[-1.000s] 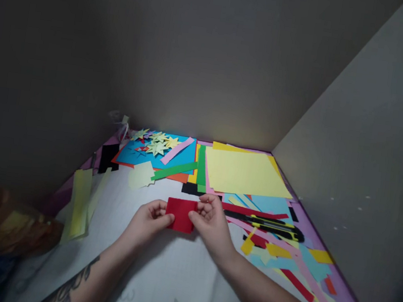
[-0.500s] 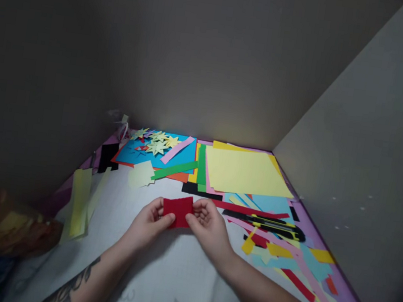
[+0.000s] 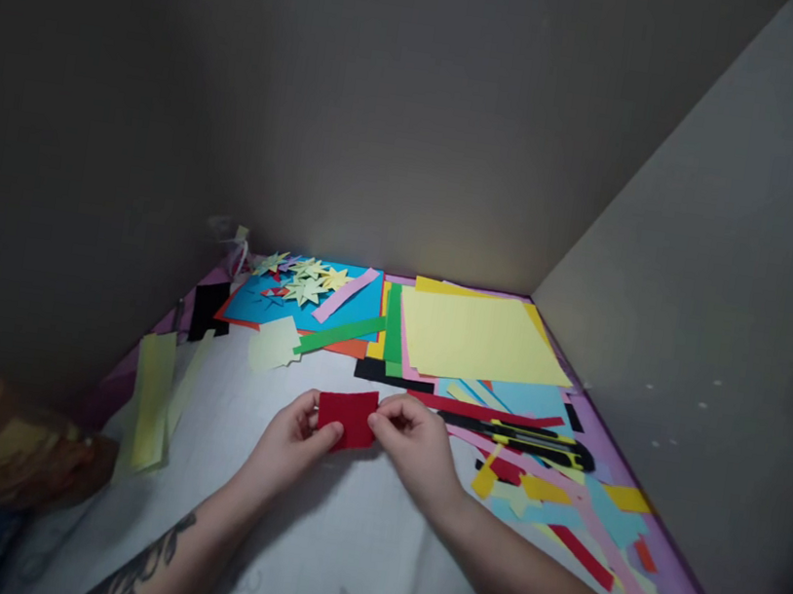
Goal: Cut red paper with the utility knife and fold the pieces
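Note:
A small red square of paper point(image 3: 348, 416) is held up over the white surface with printed numbers. My left hand point(image 3: 300, 431) grips it at its left edge, thumb in front and fingers behind. At the opposite edge, the thumb and forefinger of my right hand point(image 3: 412, 442) are pinched together on the paper's side, the other fingers curled. Just right of that hand lies a black and yellow utility knife point(image 3: 524, 440), beside a long red paper strip point(image 3: 490, 412).
Folded paper stars point(image 3: 305, 286) lie on a blue sheet point(image 3: 356, 316) at the back left. A stack topped by a pale yellow sheet point(image 3: 483, 339) is behind my right hand. Coloured scraps point(image 3: 586, 525) cover the right side. A brown bag point(image 3: 14, 440) stands at the left.
My right thumb and forefinger have drawn together at the paper's right edge and slid slightly outward, showing more of that edge. My left hand keeps its hold. The view has shifted slightly.

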A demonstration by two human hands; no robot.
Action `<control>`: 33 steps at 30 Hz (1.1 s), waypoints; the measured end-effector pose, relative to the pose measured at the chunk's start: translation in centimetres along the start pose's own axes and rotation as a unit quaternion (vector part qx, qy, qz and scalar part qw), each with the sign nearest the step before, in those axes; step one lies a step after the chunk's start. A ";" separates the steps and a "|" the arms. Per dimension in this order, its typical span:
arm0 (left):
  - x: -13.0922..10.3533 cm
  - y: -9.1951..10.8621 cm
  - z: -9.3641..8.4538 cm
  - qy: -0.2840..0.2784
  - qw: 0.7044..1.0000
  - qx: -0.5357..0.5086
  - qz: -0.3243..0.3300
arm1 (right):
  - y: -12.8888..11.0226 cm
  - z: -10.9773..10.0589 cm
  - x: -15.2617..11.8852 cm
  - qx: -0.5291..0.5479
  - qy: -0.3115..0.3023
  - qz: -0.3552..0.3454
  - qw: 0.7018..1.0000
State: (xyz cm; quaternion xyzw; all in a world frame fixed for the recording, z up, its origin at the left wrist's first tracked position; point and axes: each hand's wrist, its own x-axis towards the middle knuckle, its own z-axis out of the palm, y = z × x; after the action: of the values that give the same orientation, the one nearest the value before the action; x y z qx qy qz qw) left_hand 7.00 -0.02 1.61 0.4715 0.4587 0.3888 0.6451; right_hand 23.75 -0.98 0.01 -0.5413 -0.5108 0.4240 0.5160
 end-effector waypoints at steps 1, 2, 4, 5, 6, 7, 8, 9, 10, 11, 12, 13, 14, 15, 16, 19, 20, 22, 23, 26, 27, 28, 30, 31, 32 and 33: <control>0.0 0.0 0.0 0.002 1.000 0.009 0.002 | 0.0 0.0 0.0 0.003 -0.003 0.006 1.000; 0.0 0.0 0.0 0.004 1.000 0.021 0.005 | -0.1 0.0 0.0 0.006 -0.006 0.013 1.000; 0.1 0.0 -0.1 0.007 0.999 0.041 0.014 | -0.2 0.0 0.0 0.013 -0.009 0.025 1.000; 0.1 -0.1 -0.2 0.008 0.999 0.047 0.019 | -0.3 0.0 0.0 0.018 -0.011 0.031 0.999; 0.2 -0.1 -0.2 0.009 0.998 0.050 0.023 | -0.4 0.0 0.0 0.024 -0.014 0.037 0.999; 0.2 -0.1 -0.2 0.010 0.998 0.051 0.024 | -0.5 0.1 0.0 0.032 -0.017 0.044 0.998; 0.2 -0.1 -0.3 0.010 0.998 0.049 0.025 | -0.6 0.1 -0.1 0.039 -0.020 0.050 0.998; 0.2 -0.2 -0.2 0.010 0.999 0.047 0.023 | -0.7 0.1 -0.1 0.045 -0.024 0.056 0.997; 0.1 -0.1 -0.2 0.010 0.999 0.044 0.022 | -0.8 0.1 -0.1 0.052 -0.028 0.063 0.996; 0.1 -0.1 -0.2 0.011 0.999 0.041 0.021 | -0.9 0.1 -0.1 0.059 -0.032 0.069 0.995; 0.1 -0.1 -0.1 0.011 0.999 0.038 0.019 | -0.9 0.2 -0.2 0.067 -0.035 0.075 0.994; 0.0 -0.1 -0.1 0.012 0.999 0.035 0.018 | -0.9 0.2 -0.2 0.076 -0.038 0.080 0.993; 0.0 -0.2 -0.1 0.014 0.999 0.034 0.016 | -0.9 0.2 -0.2 0.084 -0.041 0.083 0.992; 0.0 -0.2 -0.1 0.017 0.999 0.035 0.013 | -0.8 0.3 -0.2 0.091 -0.043 0.085 0.991; 0.0 -0.3 -0.1 0.020 0.999 0.037 0.010 | -0.7 0.3 -0.2 0.096 -0.045 0.084 0.991; 0.1 -0.5 -0.2 0.025 0.999 0.045 0.007 | -0.5 0.5 -0.1 0.106 -0.050 0.077 0.990; 0.1 -0.5 -0.2 0.025 0.999 0.045 0.005 | -0.5 0.5 -0.1 0.116 -0.051 0.078 0.989; 0.2 -0.5 -0.3 0.025 0.999 0.037 -0.001 | -0.4 0.5 0.0 0.146 -0.058 0.085 0.984; 0.2 -0.5 -0.3 0.024 0.999 0.030 -0.005 | -0.4 0.4 0.1 0.161 -0.064 0.088 0.981; 0.2 -0.3 -0.3 0.015 1.000 0.016 -0.013 | -0.5 0.1 0.3 0.179 -0.078 0.079 0.978; 0.2 -0.2 -0.3 0.014 1.000 0.018 -0.014 | -0.5 -0.1 0.4 0.176 -0.079 0.065 0.979; 0.1 -0.1 -0.3 0.014 1.000 0.025 -0.013 | -0.6 -0.3 0.5 0.167 -0.082 0.048 0.981; 0.1 0.0 -0.2 0.015 0.999 0.046 -0.006 | -0.8 -0.7 0.7 0.137 -0.095 0.010 0.986; 0.0 0.1 -0.2 0.015 0.998 0.060 0.000 | -1.0 -0.9 0.8 0.117 -0.106 -0.005 0.987; 0.0 0.1 -0.2 0.014 0.997 0.074 0.008 | -1.1 -1.1 0.9 0.097 -0.118 -0.016 0.988; -0.1 0.1 -0.2 0.012 0.996 0.089 0.015 | -1.3 -1.3 0.9 0.075 -0.128 -0.024 0.989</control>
State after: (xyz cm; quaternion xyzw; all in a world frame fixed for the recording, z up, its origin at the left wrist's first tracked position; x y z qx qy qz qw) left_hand 6.79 -0.02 1.70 0.5295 0.4921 0.3614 0.5889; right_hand 24.99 -0.31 1.52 -0.4303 -0.5522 0.5145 0.4952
